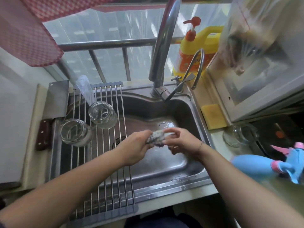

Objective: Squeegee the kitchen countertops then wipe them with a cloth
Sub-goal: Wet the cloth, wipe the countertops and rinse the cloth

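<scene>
- Fingers [143,134] of the left hand [134,148] and right hand [182,142] curl round a bunched, speckled cloth [156,139], gripped between both above the steel sink [164,163].
- Two glass jars [102,115] lie on the roll-up rack [115,186] at left; a cleaver [56,102] rests beyond them.
- At right, a blue spray bottle [256,167] lies on the countertop [230,152].
- Behind the faucet [162,51] stands a yellow pump bottle [195,50].
</scene>
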